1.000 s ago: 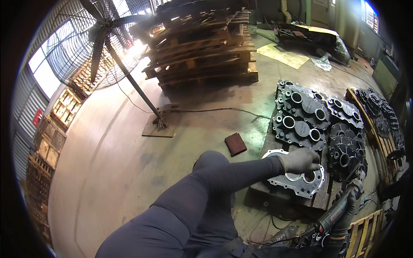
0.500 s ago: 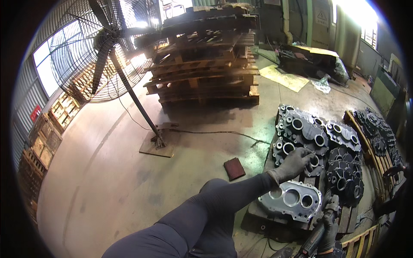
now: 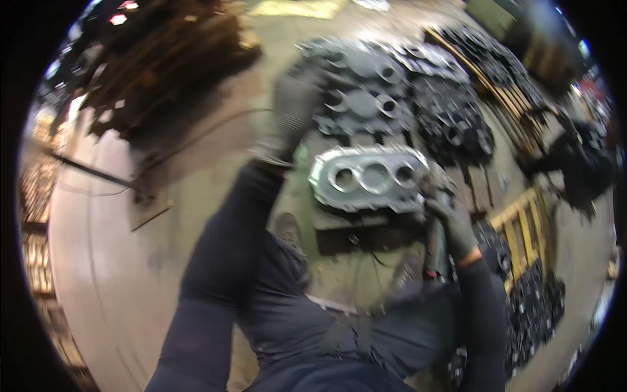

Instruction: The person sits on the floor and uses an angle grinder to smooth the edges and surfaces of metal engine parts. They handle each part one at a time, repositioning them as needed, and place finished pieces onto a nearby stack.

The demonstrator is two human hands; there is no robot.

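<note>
A silvery metal housing casting (image 3: 358,196) with a row of three round openings lies flat near the front of the stand (image 3: 336,240). My right hand (image 3: 456,227), in a dark grey glove, is closed around an angle grinder (image 3: 436,251). The grinder's head is beside the casting's right end; I cannot tell whether they touch. My left hand (image 3: 292,104), also gloved, is at the left edge of the stacked grey castings (image 3: 361,65). Its fingers are smeared by motion, so their grip and any contact with the castings are unclear.
Darker castings (image 3: 450,117) are piled right of the grey ones. Further right are a pallet of black parts (image 3: 486,62) and another person's dark-clothed figure (image 3: 575,163). A yellowish wooden pallet (image 3: 522,228) is near my right arm. Stacked wooden pallets (image 3: 163,65) rise at far left.
My view has swung right and down, blurring the picture. My left hand has moved from the round openings to the castings' left edge. The grinder remains in my right hand.
</note>
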